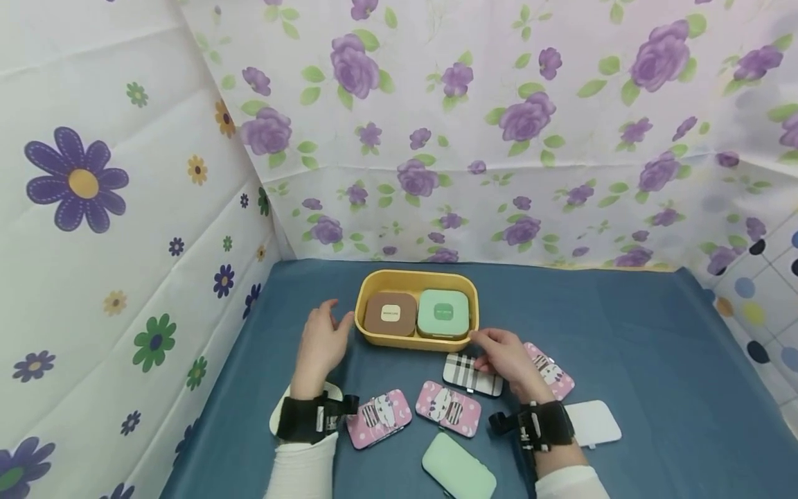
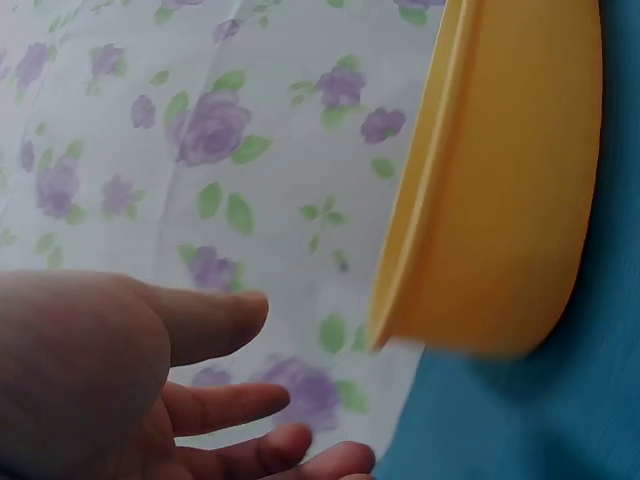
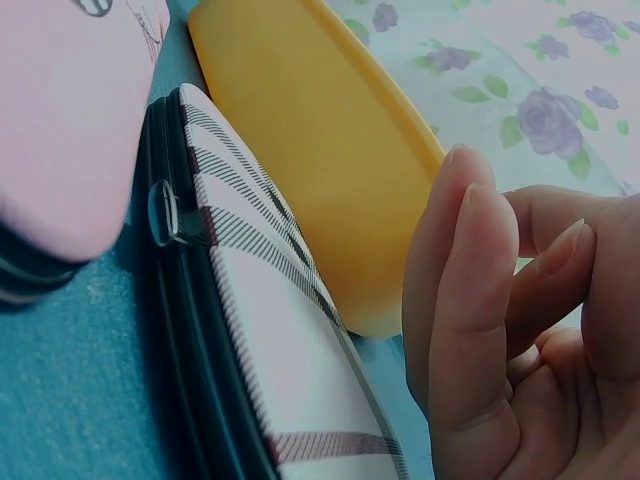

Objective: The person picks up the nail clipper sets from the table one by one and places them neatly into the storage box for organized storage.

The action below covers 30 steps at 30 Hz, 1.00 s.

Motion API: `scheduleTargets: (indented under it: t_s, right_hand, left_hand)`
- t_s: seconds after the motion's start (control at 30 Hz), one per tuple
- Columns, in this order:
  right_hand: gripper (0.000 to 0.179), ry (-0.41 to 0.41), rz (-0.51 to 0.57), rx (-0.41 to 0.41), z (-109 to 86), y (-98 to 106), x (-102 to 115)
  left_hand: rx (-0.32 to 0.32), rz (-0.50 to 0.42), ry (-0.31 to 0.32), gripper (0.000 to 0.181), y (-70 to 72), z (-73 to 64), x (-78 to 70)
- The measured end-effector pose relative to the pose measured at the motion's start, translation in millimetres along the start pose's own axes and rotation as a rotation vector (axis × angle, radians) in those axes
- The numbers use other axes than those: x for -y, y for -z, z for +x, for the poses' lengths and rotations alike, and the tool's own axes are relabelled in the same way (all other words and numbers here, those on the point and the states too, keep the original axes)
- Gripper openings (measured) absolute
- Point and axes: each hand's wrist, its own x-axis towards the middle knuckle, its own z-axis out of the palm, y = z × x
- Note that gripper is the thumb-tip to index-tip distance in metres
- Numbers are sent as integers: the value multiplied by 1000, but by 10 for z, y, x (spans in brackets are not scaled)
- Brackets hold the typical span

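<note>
A yellow basket (image 1: pixel 418 344) holds a brown square case (image 1: pixel 377 313) and a mint green square case (image 1: pixel 458 326) side by side. My left hand (image 1: pixel 323 339) is at the basket's left side; in the left wrist view its thumb and fingers are apart, with nothing between them. At the front right corner of the basket, the fingertips of my right hand (image 1: pixel 508 357) come right up to the rim. That hand's fingers are loosely bent and hold nothing in the right wrist view. Just below them lies a plaid case (image 3: pixel 290 330) with a metal clasp, partly covered by the hand in the head view.
Several clasp cases lie nearer me: pink cat-print ones (image 1: pixel 380 418), a light green one (image 1: pixel 458 466) and a white one (image 1: pixel 595 421). A pale case (image 1: pixel 277 412) is partly hidden under my left wrist. Flowered cloth (image 1: pixel 411 125) hangs behind the blue tabletop (image 1: pixel 673 360).
</note>
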Motion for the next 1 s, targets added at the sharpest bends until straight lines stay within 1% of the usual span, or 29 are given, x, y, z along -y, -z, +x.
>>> scheduleTargets:
  t_s: [0.1,0.17,0.2,0.23,0.3,0.43,0.47,0.53,0.6,0.67,0.73,0.87,1.0]
  right_hand:
    - [46,12,-1,-1,8,6,4]
    - [44,20,-2,1,9,11,6]
    - [44,24,-1,1,9,14,7]
    - [43,27,-2,4,7,19,7]
    - [43,28,-7,13,4,25,3]
    - [44,27,-13,18,6,20,-9]
    - [44,26,-13,20,9,14,-12]
    - [44,28,-8,20,15,1,-8]
    - [43,32,-7,26,25,-7,-4]
    - [42,33,-11,30,33,-12,-2]
    - [41,31,-14,26,41,-10,-7]
    - [39,23,-9,15,39,10,-13]
    - [42,27,-9,23,36,16,-19]
  left_hand:
    - [48,20,-2,56,202,-25,77]
    - [103,36,-12,56,338,-59,152]
    - [136,47,-30,56,402,-80,199]
    - [170,63,-57,56,458,-104,250]
    - [229,90,-131,55,556,-168,360]
    - [300,133,-315,58,681,-324,572]
    - [320,135,-346,60,702,-366,615]
    - [381,137,-383,70,734,-445,680]
    - [470,143,-371,84,750,-513,721]
    - [551,153,-335,97,752,-578,747]
    - [604,175,-306,106,738,-624,763]
    - [647,189,-251,112,699,-669,787]
    - [675,151,-186,119,671,-702,818]
